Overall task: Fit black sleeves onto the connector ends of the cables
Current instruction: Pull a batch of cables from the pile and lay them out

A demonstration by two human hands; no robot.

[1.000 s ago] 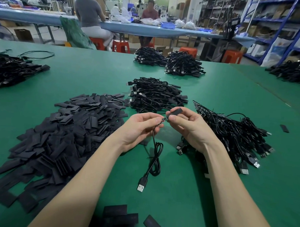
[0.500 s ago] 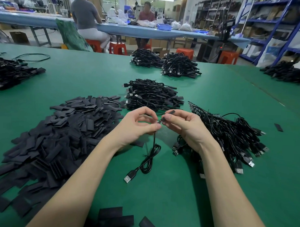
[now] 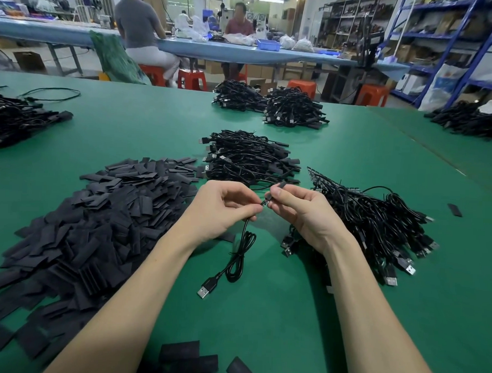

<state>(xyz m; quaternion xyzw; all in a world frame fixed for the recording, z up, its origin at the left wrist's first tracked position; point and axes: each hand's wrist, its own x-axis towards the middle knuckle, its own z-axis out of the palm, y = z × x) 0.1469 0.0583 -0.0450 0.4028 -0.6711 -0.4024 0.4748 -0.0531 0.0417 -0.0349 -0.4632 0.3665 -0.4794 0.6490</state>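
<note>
From the head camera, both bare forearms reach out over a green surface (image 3: 304, 314). The left hand (image 3: 221, 210) has its fingers curled in, thumb and forefinger pinching the connector end of a black cable (image 3: 238, 258) just below its tip. The cable drops from that pinch, loops once in a loose bundle over the surface, and ends in a USB plug (image 3: 206, 288) lying toward the viewer. The right hand (image 3: 302, 210) is curled as well, pinching a black sleeve (image 3: 277, 188) between thumb and fingers; the sleeve's far end sticks up past the fingertips, and its near end meets the connector tip held by the left hand (whether the tip is already inside the sleeve cannot be told, the spot is too small).

To the left lies a broad heap of flat black sleeves (image 3: 98, 217). Just beyond the hands sits a pile of cables (image 3: 248, 158), and to the right, partly under the right forearm, a second cable pile (image 3: 377, 224) with USB plugs pointing outward. Two more cable heaps (image 3: 270, 103) lie farther back, another at the left edge (image 3: 15, 119), another at the far right (image 3: 470, 121). A few loose sleeves (image 3: 188, 357) lie near the bottom edge, and a single one (image 3: 454, 209) lies alone at right.

Beyond the surface, two people sit at a long blue table (image 3: 230, 53), with red stools (image 3: 191, 78) and blue shelving (image 3: 453, 40) behind.
</note>
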